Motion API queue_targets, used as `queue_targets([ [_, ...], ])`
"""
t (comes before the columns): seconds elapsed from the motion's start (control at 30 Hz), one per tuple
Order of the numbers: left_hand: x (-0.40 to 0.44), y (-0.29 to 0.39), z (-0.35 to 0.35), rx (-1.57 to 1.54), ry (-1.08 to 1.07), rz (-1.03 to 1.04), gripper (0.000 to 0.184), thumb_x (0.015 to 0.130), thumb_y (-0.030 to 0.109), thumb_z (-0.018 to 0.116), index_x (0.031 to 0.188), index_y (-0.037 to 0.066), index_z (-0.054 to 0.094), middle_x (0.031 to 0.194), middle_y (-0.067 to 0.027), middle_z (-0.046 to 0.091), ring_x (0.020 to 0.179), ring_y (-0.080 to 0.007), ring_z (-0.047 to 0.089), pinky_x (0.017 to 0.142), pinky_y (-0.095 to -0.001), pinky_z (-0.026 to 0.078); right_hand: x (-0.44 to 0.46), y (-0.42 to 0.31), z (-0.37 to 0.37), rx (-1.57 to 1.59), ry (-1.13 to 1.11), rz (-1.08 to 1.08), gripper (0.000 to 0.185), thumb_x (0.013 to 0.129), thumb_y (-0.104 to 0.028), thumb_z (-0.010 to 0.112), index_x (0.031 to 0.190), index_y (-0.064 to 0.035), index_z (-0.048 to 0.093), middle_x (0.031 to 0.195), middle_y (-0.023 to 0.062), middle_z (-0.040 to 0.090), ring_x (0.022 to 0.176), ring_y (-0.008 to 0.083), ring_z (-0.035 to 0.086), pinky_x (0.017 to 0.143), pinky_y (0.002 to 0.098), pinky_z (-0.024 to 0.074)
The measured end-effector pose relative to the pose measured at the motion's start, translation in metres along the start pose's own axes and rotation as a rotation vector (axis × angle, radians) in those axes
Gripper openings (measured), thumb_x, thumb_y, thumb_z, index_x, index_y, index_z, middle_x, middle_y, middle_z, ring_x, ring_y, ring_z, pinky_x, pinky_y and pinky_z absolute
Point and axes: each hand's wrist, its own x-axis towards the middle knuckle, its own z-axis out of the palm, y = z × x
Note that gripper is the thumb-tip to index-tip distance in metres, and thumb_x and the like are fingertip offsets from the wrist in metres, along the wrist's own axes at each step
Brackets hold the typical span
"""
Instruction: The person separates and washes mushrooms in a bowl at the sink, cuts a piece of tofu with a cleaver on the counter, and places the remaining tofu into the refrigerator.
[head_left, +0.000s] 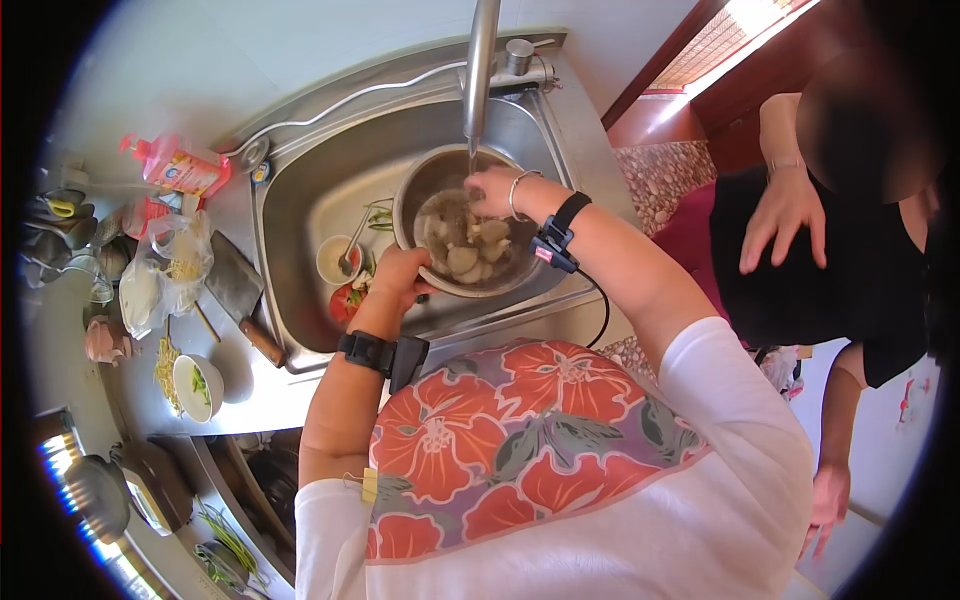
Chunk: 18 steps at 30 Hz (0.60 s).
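Note:
A round metal pot (406, 200) stands tilted in the sink, holding cloudy water and several pale, lumpy pieces of food (466, 262) whose kind is unclear. My left hand (402, 274) is closed on the pot's near-left rim. Inside the pot, under the tap (481, 80), is my right hand (492, 192). Its fingers are bent together near the far side, and whatever they hold is hidden. Left of the pot, a small white bowl (330, 262) with a spoon (350, 255) sits in the sink, beside green vegetable pieces (380, 217) and something red (343, 303), partly behind my left hand.
The metal sink (300, 190) surrounds the pot. On the left counter lie a cleaver (240, 290), plastic bags (180, 260), a pink pump bottle (180, 165) and a white bowl with green pieces (198, 388). Another person (790, 225) stands close on the right.

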Motion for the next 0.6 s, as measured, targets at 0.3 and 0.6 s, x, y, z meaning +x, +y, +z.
queue_targets([
  [0.3,-0.008,0.000,0.007,-0.047,0.062,0.003,0.039,0.069,0.002,0.051,0.106,-0.009,0.048,0.083,-0.0194,0.060,0.057,-0.0276,0.063,0.041,-0.0343,0.054,0.013,-0.021,0.031,0.221,-0.182,0.267,0.067,0.074,-0.057,0.055,0.123,-0.0110,0.051,0.119,0.0188,0.055,0.111,0.0342,0.051,0.096,0.0387,0.0381],
  [0.6,-0.010,-0.005,0.003,0.033,0.181,0.032,0.041,0.068,0.002,0.052,0.105,-0.011,0.045,0.082,-0.0182,0.057,0.061,-0.0302,0.063,0.049,-0.0401,0.057,-0.006,-0.073,0.073,0.460,-0.259,0.087,0.068,0.070,-0.056,0.060,0.124,-0.0151,0.052,0.114,0.0180,0.058,0.105,0.0320,0.055,0.090,0.0357,0.0421],
])
